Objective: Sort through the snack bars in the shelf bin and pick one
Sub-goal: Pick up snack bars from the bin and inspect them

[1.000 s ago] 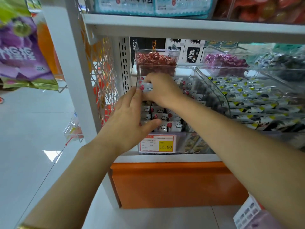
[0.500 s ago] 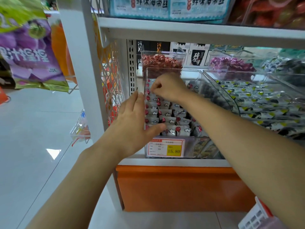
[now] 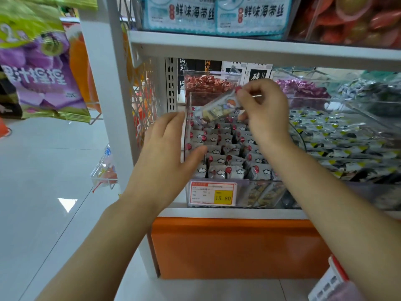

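Observation:
A clear plastic bin (image 3: 188, 101) on the lower shelf holds several rows of upright snack bars (image 3: 225, 146) in grey wrappers with red dots and white clouds. My right hand (image 3: 263, 109) pinches one snack bar (image 3: 217, 110) by its end and holds it tilted above the bin's back rows. My left hand (image 3: 167, 148) lies with straight fingers against the bin's left wall, thumb at the front-left bars.
A red and yellow price tag (image 3: 212, 193) reading 15.80 sits on the bin's front. A second clear bin (image 3: 347, 144) of black, yellow and white packets stands right. Behind are small bins of red candy (image 3: 208, 83) and purple candy (image 3: 301, 88). The upper shelf edge (image 3: 260, 47) overhangs.
My right hand has risen from the back rows, lifting one snack bar out of the bin. My left hand stays at the bin's left side.

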Tool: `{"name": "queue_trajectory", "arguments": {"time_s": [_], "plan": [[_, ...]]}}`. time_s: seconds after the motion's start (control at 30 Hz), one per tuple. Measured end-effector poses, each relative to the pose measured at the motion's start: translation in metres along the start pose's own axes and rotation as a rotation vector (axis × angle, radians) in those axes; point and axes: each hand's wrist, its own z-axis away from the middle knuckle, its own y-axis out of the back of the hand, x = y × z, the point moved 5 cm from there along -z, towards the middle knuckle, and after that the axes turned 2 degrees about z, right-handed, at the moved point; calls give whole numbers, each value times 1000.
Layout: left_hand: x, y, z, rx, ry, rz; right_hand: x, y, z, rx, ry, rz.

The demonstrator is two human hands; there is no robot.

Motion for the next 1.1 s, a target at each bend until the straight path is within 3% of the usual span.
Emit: {"name": "queue_trajectory", "arguments": {"time_s": [0.17, 0.37, 0.8, 0.93, 1.1], "plan": [[14, 2, 8, 50, 38, 125, 10, 46, 45, 33, -200, -212], [24, -17, 19, -138, 160, 344, 29, 58, 83, 3, -468, -558], [20, -30, 26, -246, 635, 1199, 37, 58, 93, -167, -670, -662], [21, -29, 26, -266, 695, 1266, 41, 55, 92, -170, -741, -771], [22, -27, 28, -285, 669, 1131, 42, 53, 92, -151, -814, -907]]}}
